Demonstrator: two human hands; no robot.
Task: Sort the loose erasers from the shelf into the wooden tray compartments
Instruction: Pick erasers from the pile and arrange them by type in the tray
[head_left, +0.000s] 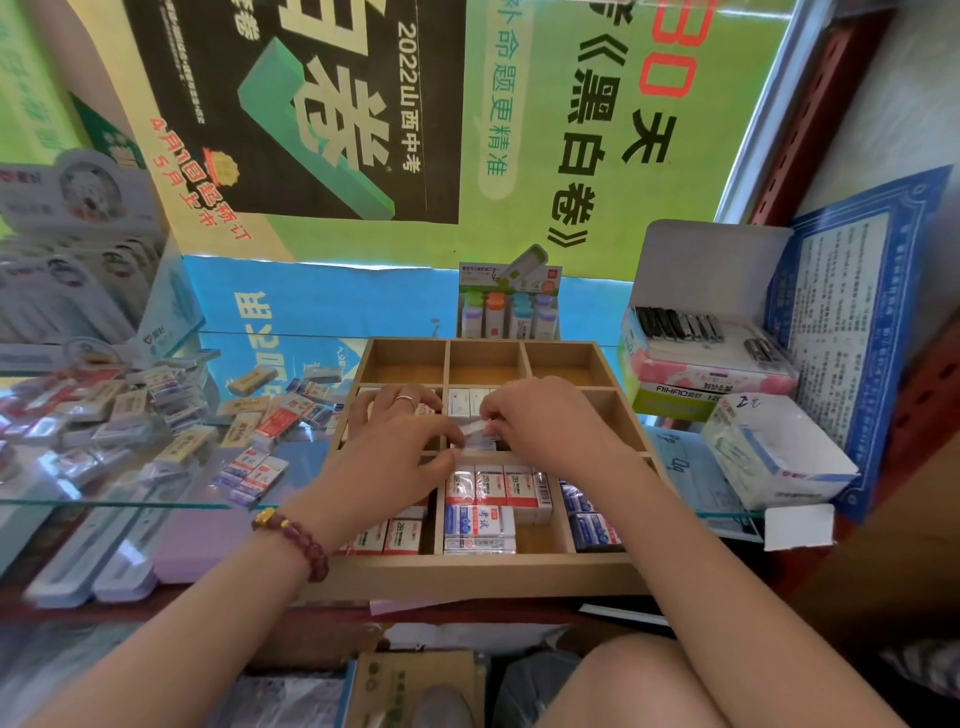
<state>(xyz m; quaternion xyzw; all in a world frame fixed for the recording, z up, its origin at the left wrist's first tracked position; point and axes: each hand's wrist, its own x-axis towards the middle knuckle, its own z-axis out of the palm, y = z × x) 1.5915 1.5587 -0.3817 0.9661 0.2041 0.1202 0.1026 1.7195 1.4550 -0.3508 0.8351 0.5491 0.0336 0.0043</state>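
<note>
Still many loose erasers (182, 415) left on shelf (104, 503). Left hand (400, 447) and right hand (540, 426) together pinch one eraser (475, 434) over tray (467, 577) middle row. Seat flat, label up, beside matching ones.

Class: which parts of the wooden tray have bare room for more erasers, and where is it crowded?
Free: the three back compartments of the tray, behind both hands. The right middle one also looks bare. Crowded: the front row, and the loose pile on the glass shelf left of the tray.
</note>
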